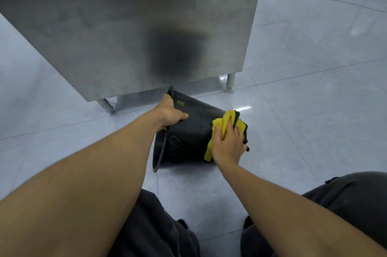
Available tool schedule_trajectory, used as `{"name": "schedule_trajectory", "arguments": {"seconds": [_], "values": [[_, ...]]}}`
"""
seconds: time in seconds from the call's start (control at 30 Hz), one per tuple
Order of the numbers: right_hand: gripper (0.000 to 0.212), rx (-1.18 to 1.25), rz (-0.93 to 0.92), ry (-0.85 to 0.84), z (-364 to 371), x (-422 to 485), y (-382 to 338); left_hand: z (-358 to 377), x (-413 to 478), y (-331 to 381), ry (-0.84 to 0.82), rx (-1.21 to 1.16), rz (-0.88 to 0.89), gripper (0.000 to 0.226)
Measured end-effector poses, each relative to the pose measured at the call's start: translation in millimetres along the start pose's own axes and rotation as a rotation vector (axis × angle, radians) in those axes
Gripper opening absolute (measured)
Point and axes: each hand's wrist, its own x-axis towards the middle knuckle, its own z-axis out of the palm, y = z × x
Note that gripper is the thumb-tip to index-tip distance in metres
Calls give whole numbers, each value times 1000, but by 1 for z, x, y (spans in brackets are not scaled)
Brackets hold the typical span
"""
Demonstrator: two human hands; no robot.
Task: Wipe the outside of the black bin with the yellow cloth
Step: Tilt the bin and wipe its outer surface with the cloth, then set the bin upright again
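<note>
The black bin (194, 129) lies tipped on its side on the floor, its open mouth facing left and its base to the right. My left hand (169, 113) grips the rim at the top of the mouth. My right hand (227, 144) presses the bunched yellow cloth (224, 125) flat against the bin's outer wall close to the base. Part of the cloth is hidden under my fingers. A small green sticker shows on the bin's side near the rim.
A stainless steel cabinet (129, 26) on short legs (230, 82) stands just behind the bin, which lies close to its lower edge. Pale blue floor tiles (314, 110) spread to the right and left. My knees in dark trousers (356, 198) frame the bottom of the view.
</note>
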Motion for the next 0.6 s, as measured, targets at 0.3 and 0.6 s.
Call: {"name": "schedule_trajectory", "arguments": {"seconds": [0.3,0.6], "values": [[28,326,257,52,-25,13,-15,7,-7,9,74,315,270,53],[32,554,225,179,-46,28,-34,20,-12,3,31,649,388,33]]}}
